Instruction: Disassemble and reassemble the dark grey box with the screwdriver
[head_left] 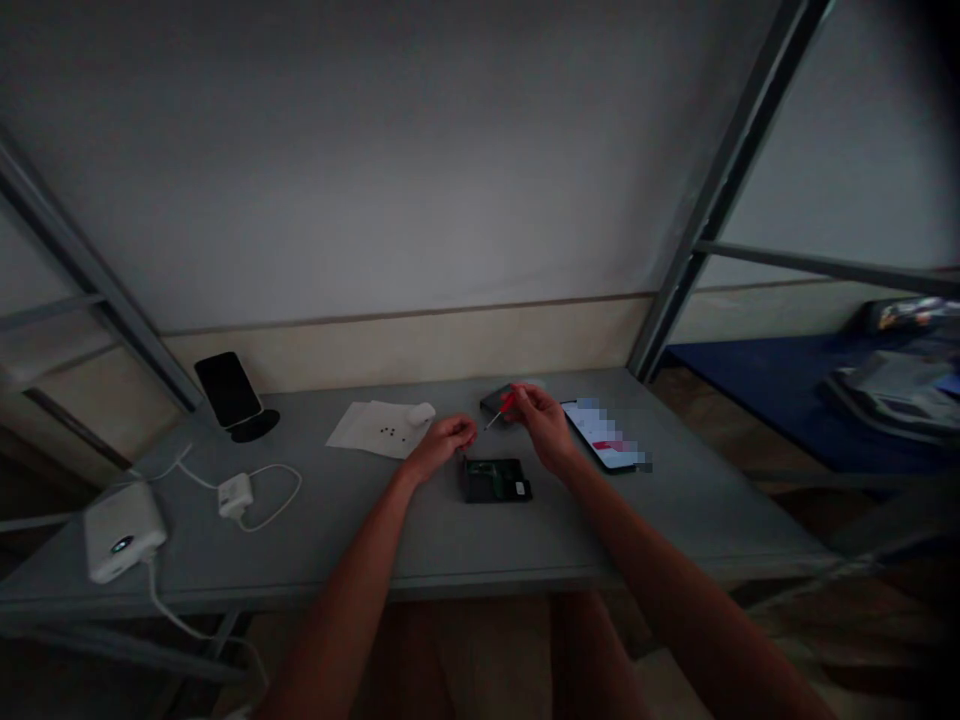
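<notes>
My right hand [541,420] grips a small screwdriver [508,401] with a red handle. Its thin shaft slants down and left, and the tip is in the air above the table with a tiny dark speck at its end. Fingers pinched together, my left hand [444,440] is just left of that tip; something reddish shows at its fingertips, too small to name. Below both hands lies a flat black rectangular device [496,480] with a greenish inner part and a small white label. Behind the right hand sits a dark grey box-like piece [493,400], partly covered.
White paper [367,425] with several tiny dark bits and a white roll-shaped item [420,413] lies left. A lit phone [606,435] is at right. Further left are a phone on a stand [229,390], a charger [235,494] and a power bank [124,530] with cables.
</notes>
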